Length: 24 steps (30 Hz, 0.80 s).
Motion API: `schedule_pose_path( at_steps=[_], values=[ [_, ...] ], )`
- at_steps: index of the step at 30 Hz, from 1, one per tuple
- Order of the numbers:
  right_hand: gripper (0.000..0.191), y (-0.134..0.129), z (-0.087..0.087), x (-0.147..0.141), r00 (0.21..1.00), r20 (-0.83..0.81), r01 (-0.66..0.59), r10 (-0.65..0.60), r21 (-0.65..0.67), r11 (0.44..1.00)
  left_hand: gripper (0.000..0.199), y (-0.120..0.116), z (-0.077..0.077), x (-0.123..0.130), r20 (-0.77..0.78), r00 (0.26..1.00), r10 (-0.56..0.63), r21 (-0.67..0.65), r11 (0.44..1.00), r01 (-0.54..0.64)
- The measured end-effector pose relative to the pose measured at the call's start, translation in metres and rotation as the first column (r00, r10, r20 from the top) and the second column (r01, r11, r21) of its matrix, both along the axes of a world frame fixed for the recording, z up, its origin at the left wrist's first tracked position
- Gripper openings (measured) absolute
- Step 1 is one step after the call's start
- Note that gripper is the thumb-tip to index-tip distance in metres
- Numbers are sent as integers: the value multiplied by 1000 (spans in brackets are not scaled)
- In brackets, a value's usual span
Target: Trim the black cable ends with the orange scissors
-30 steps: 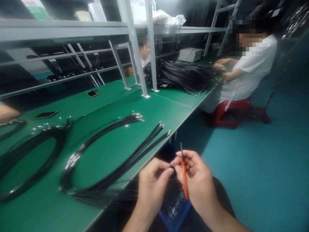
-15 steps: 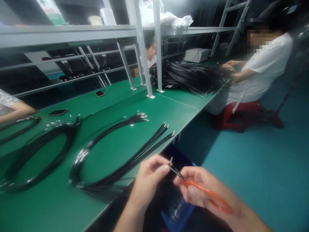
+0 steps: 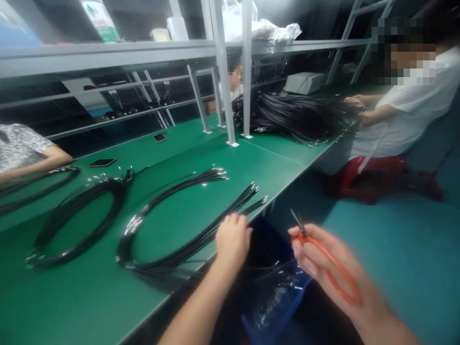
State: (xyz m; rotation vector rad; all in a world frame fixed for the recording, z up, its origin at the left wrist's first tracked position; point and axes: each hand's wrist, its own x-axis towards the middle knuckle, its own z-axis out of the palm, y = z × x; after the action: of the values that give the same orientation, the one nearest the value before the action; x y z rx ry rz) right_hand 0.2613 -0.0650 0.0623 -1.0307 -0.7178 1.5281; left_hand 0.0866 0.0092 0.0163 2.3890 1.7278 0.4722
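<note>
The left hand point(image 3: 233, 235) rests on the looped bundle of thin black wires point(image 3: 172, 225) at the green surface's point(image 3: 89, 287) near edge; whether its grip pinches them cannot be told. The right hand point(image 3: 319, 258) is closed around small orange-handled scissors point(image 3: 328, 263).

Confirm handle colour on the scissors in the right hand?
Orange, clear in the head view: scissors held by the right hand.

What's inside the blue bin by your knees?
The blue bin holds thin black wires with small shiny metal ends, some draped over its near rim. The left hand and forearm cover its left part, and its bottom is too dark to make out.
</note>
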Motion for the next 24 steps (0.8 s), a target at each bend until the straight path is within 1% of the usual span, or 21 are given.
schedule_pose_path(
  at_steps=[2,4,8,10,13,16,18,21,23,24],
  values=[
    [31,1,-1,-2,1000,-28,2,-2,10,1000,11,12,-2,-7,-92,995,49,36,998,-46],
    [32,1,-2,-3,1000,-27,-9,9,25,1000,11,18,-6,-10,-163,984,69,60,996,-60],
    [32,2,-6,-2,1000,-23,-10,11,33,999,14,17,-11,-8,-241,965,103,98,992,-82],
    [31,1,-8,-1,999,-35,-2,4,40,999,11,17,-11,-7,-263,960,99,99,992,-75],
    [31,0,-9,-1,997,-46,61,-60,40,997,3,19,-8,-4,-282,955,88,92,994,-64],
    [30,0,-10,-2,991,-59,120,-118,43,992,11,22,-7,1,-288,955,72,89,995,-48],
    [30,-1,-10,-4,992,-64,115,-112,44,992,15,22,-8,6,-288,957,44,82,996,-21],
    [31,-3,-11,-5,994,-46,102,-100,44,994,10,20,-10,8,-272,962,-11,60,998,29],
    [30,-5,-12,-5,993,-34,116,-114,63,991,8,21,-9,2,-237,970,-49,52,997,63],
    [29,-6,-12,-5,992,-11,126,-126,72,989,11,24,-7,-4,-214,976,-50,57,996,64]
  ],
)
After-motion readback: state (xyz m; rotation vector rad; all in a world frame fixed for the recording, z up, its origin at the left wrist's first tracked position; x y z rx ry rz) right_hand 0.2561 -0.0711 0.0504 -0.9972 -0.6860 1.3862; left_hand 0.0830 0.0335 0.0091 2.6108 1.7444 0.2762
